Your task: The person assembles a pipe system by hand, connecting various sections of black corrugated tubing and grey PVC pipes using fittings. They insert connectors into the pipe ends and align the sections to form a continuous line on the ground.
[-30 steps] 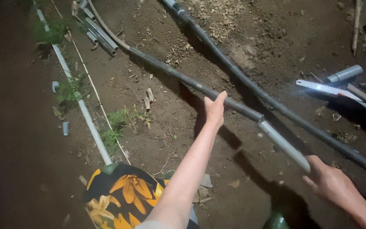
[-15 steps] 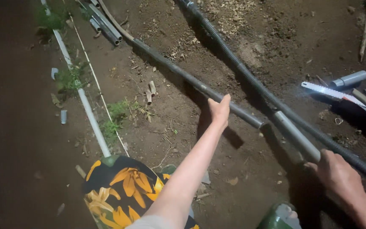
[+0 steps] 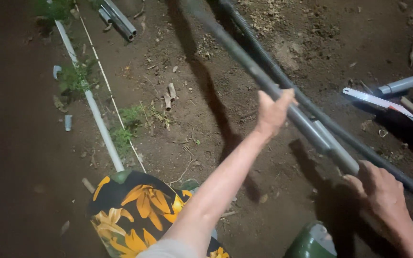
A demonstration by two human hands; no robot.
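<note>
A long grey pipe (image 3: 244,62) hangs slanted above the dirt, blurred at its far end, and casts a dark shadow on the ground. My left hand (image 3: 273,112) is wrapped around it at mid length, arm stretched out. My right hand (image 3: 381,191) sits at the lighter near end of the pipe (image 3: 338,153), fingers curled on it in shadow. A black corrugated hose (image 3: 388,167) lies on the ground just behind the pipe, running the same way.
A hand saw (image 3: 374,100) and short grey pipe pieces (image 3: 397,86) lie at the right. A thin white pipe (image 3: 101,129) and a string line (image 3: 115,105) run along the left beside weeds. More pipes (image 3: 118,19) lie top left. My floral-clothed knee (image 3: 135,210) and a green boot (image 3: 311,243) are below.
The grey pipe has come up off the ground and swung toward me. My left hand went from resting on it to gripping it, and my right hand reached its near end.
</note>
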